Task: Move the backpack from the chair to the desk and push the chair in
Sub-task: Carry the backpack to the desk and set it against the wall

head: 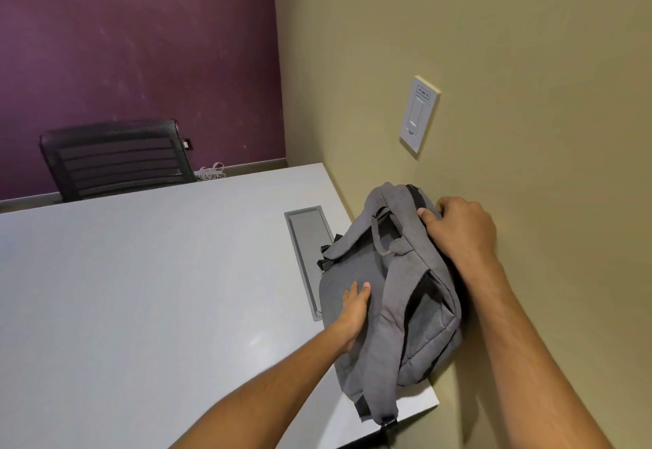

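A grey backpack (363,265) lies on the right end of the white desk (158,272), pressed against the beige wall, straps facing up. My right hand (458,226) grips its top edge near the zipper. My left hand (354,311) rests flat on the back panel, beside a shoulder strap. A black mesh chair (113,159) stands at the desk's far side, its backrest showing above the desk edge. The chair on my side is out of view.
A grey metal cable hatch (305,237) is set in the desk, partly under the backpack. A white light switch (420,117) sits on the beige wall. A coiled white cable (211,171) lies on the floor by the purple wall.
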